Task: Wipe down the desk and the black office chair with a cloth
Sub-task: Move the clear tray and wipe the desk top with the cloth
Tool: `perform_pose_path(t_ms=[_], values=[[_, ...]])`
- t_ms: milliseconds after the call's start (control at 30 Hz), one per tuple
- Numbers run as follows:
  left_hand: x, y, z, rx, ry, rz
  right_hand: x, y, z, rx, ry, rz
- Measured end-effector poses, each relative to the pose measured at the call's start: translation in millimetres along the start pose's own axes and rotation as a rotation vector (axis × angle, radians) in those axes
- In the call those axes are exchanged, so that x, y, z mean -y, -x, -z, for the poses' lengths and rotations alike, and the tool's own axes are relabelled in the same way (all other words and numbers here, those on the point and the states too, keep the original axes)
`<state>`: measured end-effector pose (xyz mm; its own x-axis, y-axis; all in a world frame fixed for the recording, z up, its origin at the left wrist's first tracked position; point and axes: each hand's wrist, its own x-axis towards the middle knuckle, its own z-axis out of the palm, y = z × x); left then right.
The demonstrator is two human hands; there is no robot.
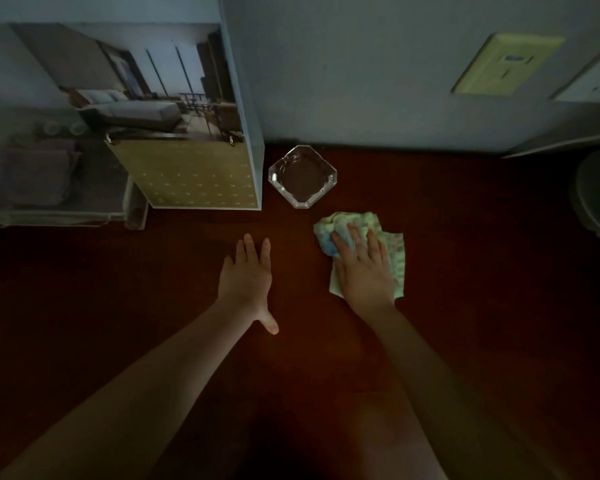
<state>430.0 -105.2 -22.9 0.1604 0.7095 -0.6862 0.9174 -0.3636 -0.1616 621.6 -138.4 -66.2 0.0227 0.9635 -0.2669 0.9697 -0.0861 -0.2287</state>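
Right hand point(364, 271) atop cloth point(397, 252) | left hand point(246, 271) apart, over desk point(482, 289)

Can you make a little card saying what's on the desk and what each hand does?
desk: dark reddish wood
cloth: pale green and blue, on the desk
right hand: flat on the cloth, pressing it
left hand: open, holding nothing
glass dish: beyond the cloth, not touching it
picture card: standing at back left

2 hands: left hand point(246, 275), right hand point(364, 271); 1 cloth point(347, 220), 1 ashtray point(302, 176), 1 desk point(471, 306), 1 photo card point(184, 140).
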Motion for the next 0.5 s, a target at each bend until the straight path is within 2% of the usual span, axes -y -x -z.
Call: perform_pose_path(t_ms=[300,500], values=[[0.4,-2.9,-3.7,-0.004,0.004,-0.003,-4.0,-59.5,13.1,-0.072,-0.004,-0.053],[1.5,-3.3,-5.5,-0.034,-0.004,-0.016,1.9,-52.4,10.3,-0.044,-0.015,-0.055]])
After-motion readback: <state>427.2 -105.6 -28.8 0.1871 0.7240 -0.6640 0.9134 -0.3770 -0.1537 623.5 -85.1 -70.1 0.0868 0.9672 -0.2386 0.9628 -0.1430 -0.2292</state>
